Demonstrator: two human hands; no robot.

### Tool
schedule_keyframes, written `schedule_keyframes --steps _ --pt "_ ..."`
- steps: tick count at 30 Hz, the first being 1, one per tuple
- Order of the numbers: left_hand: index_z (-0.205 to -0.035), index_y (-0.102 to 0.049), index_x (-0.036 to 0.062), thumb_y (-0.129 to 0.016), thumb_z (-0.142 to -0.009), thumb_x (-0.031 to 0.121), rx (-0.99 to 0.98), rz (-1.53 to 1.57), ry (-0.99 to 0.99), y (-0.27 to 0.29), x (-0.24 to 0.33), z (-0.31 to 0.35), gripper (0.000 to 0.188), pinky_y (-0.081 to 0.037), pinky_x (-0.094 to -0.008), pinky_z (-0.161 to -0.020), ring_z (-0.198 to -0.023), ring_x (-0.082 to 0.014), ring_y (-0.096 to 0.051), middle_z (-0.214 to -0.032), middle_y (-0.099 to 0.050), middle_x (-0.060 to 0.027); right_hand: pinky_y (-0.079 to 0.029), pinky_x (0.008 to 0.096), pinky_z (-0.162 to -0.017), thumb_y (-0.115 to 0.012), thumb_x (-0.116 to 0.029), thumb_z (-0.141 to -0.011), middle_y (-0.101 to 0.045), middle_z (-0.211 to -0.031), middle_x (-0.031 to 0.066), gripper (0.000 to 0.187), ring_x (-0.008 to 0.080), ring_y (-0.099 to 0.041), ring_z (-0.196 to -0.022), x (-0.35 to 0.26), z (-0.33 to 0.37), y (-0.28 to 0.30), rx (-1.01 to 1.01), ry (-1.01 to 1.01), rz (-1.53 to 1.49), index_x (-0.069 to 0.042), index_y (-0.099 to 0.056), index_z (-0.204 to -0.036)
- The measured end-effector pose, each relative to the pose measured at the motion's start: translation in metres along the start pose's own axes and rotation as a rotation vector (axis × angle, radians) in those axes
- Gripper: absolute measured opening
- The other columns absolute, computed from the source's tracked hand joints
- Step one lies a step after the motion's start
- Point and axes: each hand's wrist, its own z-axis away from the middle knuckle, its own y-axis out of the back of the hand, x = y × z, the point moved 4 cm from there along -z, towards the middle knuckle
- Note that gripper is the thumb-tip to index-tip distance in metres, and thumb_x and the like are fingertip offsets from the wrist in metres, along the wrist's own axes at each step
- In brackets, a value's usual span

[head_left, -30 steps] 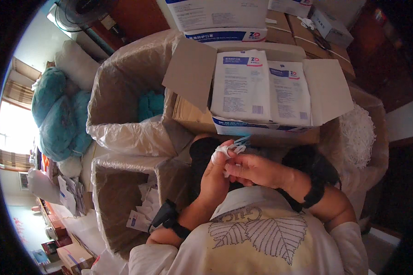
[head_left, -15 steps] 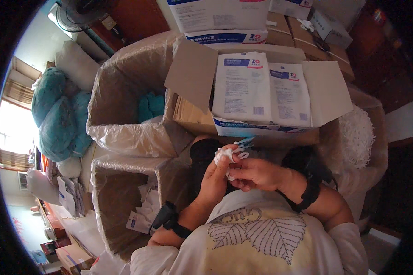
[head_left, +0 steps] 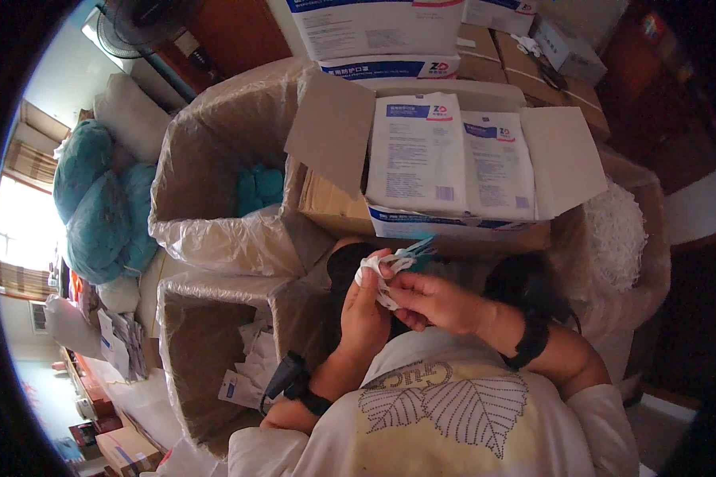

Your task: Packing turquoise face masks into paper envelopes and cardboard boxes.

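L hand (head_left: 364, 310) grips a white-and-blue strap bundle (head_left: 406, 256) — soft, thin, loopy strands — btwn hands, above the lap; R hand (head_left: 431, 302) pinches its lower loops. Long axis slants fwd & right, blue ends twd open cardboard carton (head_left: 453, 225).

Pkts (head_left: 415, 151) in box (head_left: 569, 159) ahead of hands (head_left: 364, 314), 2 bins (head_left: 227, 242) on L, strands (head_left: 619, 238) in bin (head_left: 612, 308) on R
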Motion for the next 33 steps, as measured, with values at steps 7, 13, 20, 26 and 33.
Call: schedule_keyframes --steps 7,13,20,26,33 --pt "-0.113 -0.041 0.0041 -0.034 -0.094 0.025 -0.012 -0.332 -0.158 0.025 -0.004 -0.005 0.030 -0.042 -0.0246 -0.073 -0.082 -0.0113 -0.050 -0.091 -0.050 -0.0016 -0.040 0.0225 -0.052 -0.038 -0.025 -0.092 -0.047 -0.069 0.0003 0.021 0.0077 -0.046 -0.057 -0.010 0.007 -0.008 0.062 0.055 0.486 -0.007 -0.047 -0.087" --pt "-0.101 -0.048 0.0007 -0.037 -0.090 0.012 0.037 -0.927 -0.420 0.026 -0.004 -0.005 0.019 -0.041 -0.0254 -0.071 -0.077 -0.0127 -0.050 -0.090 -0.050 -0.0055 -0.040 0.0230 -0.053 -0.036 -0.028 -0.093 -0.047 -0.069 -0.0003 0.025 0.0075 -0.045 -0.060 0.005 0.001 -0.008 0.189 0.126 0.438 -0.007 -0.049 -0.095" --pt "-0.100 -0.048 0.0007 -0.037 -0.092 0.017 0.129 -0.599 -0.432 0.018 -0.008 -0.005 0.022 -0.042 -0.0261 -0.075 -0.080 -0.0155 -0.053 -0.090 -0.052 -0.0070 -0.034 0.0208 -0.050 -0.038 -0.030 -0.093 -0.045 -0.067 -0.0033 0.025 0.0050 -0.039 -0.057 0.010 -0.010 -0.008 0.190 0.173 0.231 -0.008 -0.050 -0.097" --pt "-0.099 -0.049 0.0039 -0.035 -0.093 0.031 0.104 0.084 -0.100 0.008 -0.009 -0.009 0.031 -0.043 -0.0282 -0.076 -0.081 -0.0165 -0.054 -0.081 -0.052 -0.0052 -0.036 0.0233 -0.051 -0.041 -0.030 -0.092 -0.047 -0.067 -0.0015 0.029 0.0066 -0.044 -0.060 0.018 -0.014 0.000 0.141 0.168 0.146 -0.004 -0.053 -0.089" --pt "-0.082 -0.048 0.0107 -0.035 -0.093 0.030 0.067 0.484 0.131 0.019 -0.003 -0.011 0.026 -0.035 -0.0244 -0.058 -0.060 -0.0110 -0.042 -0.069 -0.045 0.0012 -0.041 0.0411 -0.055 -0.046 -0.026 -0.088 -0.056 -0.069 0.0190 0.025 0.0346 -0.056 -0.062 -0.007 0.003 -0.006 0.299 0.376 0.791 -0.003 -0.052 -0.082"
